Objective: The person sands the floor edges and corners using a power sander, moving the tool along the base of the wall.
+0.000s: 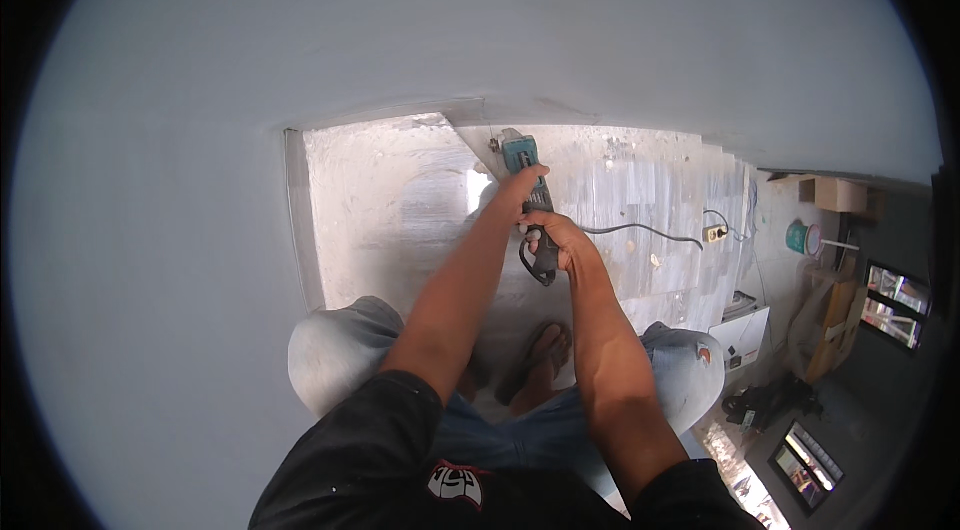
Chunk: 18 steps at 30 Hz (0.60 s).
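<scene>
A teal and black corded power tool, which looks like an angle grinder (519,152), points away from me, with its head close to the foot of the far wall. Around the middle of its body is my left hand (524,188), fingers closed. My right hand (556,236) wraps the black rear handle behind it. A dark cord loop (537,273) hangs below that hand. Whether the head touches the floor or the skirting cannot be told, and its disc is hardly visible.
Grey walls (480,40) rise ahead and at left. A black cable (640,227) crosses the dusty floor (385,200) toward a socket block (714,233). Farther right are a teal bucket (797,237), a cardboard box (840,195) and a white panel (741,338). My sandalled foot (540,360) is below.
</scene>
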{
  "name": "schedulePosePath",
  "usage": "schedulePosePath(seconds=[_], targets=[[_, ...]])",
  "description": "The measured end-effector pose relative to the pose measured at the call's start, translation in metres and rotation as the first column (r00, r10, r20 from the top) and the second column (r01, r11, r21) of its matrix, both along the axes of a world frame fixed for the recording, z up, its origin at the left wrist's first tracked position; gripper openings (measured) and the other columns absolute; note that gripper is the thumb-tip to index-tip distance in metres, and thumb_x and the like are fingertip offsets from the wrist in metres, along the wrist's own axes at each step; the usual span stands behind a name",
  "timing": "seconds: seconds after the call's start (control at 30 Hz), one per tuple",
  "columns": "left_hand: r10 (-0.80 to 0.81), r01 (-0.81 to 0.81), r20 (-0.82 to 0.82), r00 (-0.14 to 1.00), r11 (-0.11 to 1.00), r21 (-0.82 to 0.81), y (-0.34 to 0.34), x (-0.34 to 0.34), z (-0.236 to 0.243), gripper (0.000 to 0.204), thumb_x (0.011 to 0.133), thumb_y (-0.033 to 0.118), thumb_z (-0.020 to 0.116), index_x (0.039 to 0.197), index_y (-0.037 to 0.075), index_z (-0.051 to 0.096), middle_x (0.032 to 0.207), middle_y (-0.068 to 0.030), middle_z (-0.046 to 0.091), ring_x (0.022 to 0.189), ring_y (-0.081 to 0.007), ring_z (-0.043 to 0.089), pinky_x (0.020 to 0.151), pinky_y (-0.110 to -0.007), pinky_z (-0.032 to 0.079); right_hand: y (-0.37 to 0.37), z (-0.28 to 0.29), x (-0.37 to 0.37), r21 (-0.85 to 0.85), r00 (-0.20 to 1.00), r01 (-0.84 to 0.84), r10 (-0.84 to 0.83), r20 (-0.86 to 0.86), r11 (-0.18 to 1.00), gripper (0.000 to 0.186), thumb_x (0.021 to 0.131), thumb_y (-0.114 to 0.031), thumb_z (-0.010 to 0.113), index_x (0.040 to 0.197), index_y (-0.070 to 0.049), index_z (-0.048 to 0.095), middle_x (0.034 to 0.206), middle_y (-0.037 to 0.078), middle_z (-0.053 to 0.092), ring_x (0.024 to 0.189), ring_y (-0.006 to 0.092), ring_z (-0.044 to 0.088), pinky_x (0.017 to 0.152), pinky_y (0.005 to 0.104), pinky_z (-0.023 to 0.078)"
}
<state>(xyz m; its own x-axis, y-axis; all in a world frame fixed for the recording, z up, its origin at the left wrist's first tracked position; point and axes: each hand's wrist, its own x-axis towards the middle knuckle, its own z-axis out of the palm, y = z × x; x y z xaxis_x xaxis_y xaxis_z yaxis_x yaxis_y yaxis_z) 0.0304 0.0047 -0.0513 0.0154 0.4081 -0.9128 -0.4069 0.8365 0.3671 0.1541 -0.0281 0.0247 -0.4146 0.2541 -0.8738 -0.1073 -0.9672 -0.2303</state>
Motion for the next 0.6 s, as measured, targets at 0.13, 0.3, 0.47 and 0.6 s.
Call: schedulePosePath(seconds=[0.13,0.3,0.47,0.6], targets=[[0.003,-0.003,0.001,1.000,0.999,0.042,-0.002,0.007,0.007,0.051,0.076,0.033,0.071,0.111,0.000,0.056,0.094,-0.0133,0.059,0.083,-0.0254,0.059,0.072,-0.041,0.051,0.000,-0.012,0.007,-0.030,0.999,0.023,-0.024,-0.025,0.999,0.012,0.084,-0.005,0.065,0.095,-0.003,0.060,0.075,0.004,0.058,0.051,0.0098,0.050,0.041,0.0220,0.045],[-0.038,0.042,-0.133,0.990,0.999,0.029,-0.007,0.005,0.002,0.052,0.074,0.031,0.073,0.111,-0.003,0.059,0.098,-0.0137,0.061,0.081,-0.0241,0.061,0.072,-0.038,0.051,-0.008,-0.016,0.002,-0.058,0.993,0.073,-0.078,-0.083,0.996,0.012,0.084,-0.005,0.064,0.094,-0.003,0.059,0.076,0.003,0.058,0.051,0.0102,0.050,0.041,0.0225,0.045],[-0.075,0.075,-0.197,0.978,0.997,-0.004,-0.007,0.002,0.009,0.052,0.073,0.031,0.073,0.109,-0.004,0.061,0.098,-0.0139,0.063,0.079,-0.0235,0.062,0.071,-0.036,0.051,-0.010,-0.017,0.001,-0.059,0.991,0.088,-0.093,-0.099,0.994,0.009,0.083,-0.006,0.064,0.091,-0.004,0.060,0.073,0.004,0.058,0.050,0.0099,0.051,0.041,0.0223,0.045],[-0.055,0.061,-0.198,0.979,0.998,0.024,-0.008,0.000,0.000,0.051,0.073,0.031,0.074,0.107,-0.004,0.062,0.094,-0.0132,0.063,0.078,-0.0232,0.062,0.070,-0.036,0.051,-0.010,-0.018,-0.004,-0.052,0.992,0.096,-0.100,-0.073,0.994,0.012,0.083,-0.006,0.065,0.093,-0.004,0.059,0.076,0.004,0.058,0.051,0.0098,0.051,0.040,0.0218,0.045]])
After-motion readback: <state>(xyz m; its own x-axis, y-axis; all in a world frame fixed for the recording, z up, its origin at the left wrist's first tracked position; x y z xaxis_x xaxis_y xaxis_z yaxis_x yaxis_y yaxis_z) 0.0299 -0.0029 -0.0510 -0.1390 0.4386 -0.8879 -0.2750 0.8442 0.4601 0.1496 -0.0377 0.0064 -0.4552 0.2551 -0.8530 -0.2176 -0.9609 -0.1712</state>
